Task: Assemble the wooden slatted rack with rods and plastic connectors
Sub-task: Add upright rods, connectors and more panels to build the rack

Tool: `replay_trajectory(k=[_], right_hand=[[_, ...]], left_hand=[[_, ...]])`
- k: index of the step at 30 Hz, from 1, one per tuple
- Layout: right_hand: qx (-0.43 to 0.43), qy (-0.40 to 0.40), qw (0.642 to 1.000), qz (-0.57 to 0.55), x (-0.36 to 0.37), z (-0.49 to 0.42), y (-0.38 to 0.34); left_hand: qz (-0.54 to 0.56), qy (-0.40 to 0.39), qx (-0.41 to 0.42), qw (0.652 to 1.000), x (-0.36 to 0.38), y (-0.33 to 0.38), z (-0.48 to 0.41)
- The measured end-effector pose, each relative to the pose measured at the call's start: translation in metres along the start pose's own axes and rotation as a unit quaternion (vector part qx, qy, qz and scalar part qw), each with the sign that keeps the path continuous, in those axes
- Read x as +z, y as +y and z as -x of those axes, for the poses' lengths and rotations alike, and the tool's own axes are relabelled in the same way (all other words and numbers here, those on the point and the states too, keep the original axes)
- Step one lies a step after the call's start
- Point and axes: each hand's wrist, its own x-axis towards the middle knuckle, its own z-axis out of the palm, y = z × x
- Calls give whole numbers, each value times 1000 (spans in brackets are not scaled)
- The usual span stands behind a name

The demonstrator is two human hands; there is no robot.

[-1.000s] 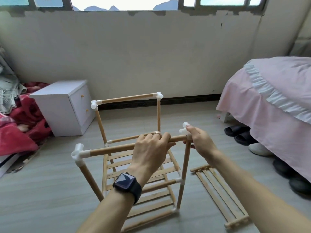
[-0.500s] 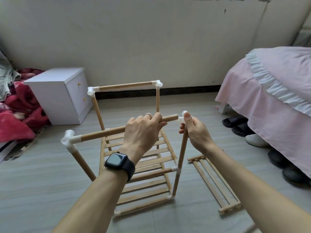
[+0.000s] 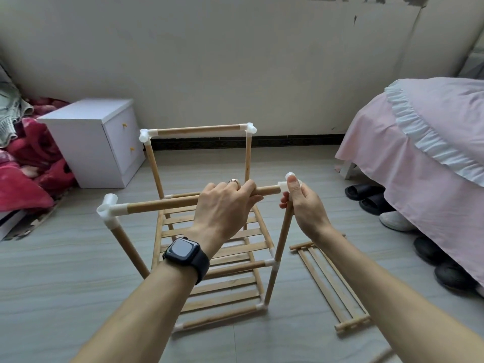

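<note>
Now, mid-left, a white plastic corner connector (image 3: 107, 205) caps the near horizontal wooden rod (image 3: 162, 204) of the half-built slatted wooden rack (image 3: 230, 284) standing centre frame. The left hand (image 3: 222, 205) curls round that rod. The right hand (image 3: 305, 205) pinches the white right-corner connector (image 3: 283, 186). A loose slatted wooden panel (image 3: 330, 281) lies on the floor, lower right.

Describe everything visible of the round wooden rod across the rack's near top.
The round light wooden rod looks like bare pale wood, smooth and straight. It runs across the near top of the wooden slatted rack, almost level, rising slightly rightward. Its left end sits in a white plastic corner connector. Its right end enters a second white plastic connector, which the right hand pinches. The left hand grips the rod from above near its right end, hiding that stretch.
</note>
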Motion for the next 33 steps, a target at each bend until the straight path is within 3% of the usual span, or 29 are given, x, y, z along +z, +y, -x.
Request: replay_trajectory(k=[15,20,24,27,29,33], right_hand=[[9,-8,1000,5,6,15,-12],[7,-10,1000,11,13,18,-16],[3,-43,999,7,4,15,-8],[8,-48,999,-15,1,14,-7],[21,-46,998,-39,0,11,-10],[53,-58,992,-100,5,0,-24]], left_hand=[[8,20,6,1000,-1,-1,2],[2,-16,-11,1000,-6,3,2],[75,-85,-23,993,-19,-1,2],[119,-87,-74,986,-40,-31,9],[65,-66,-127,988,-57,-65,20],[23,-48,-308,950,-80,-125,51]])
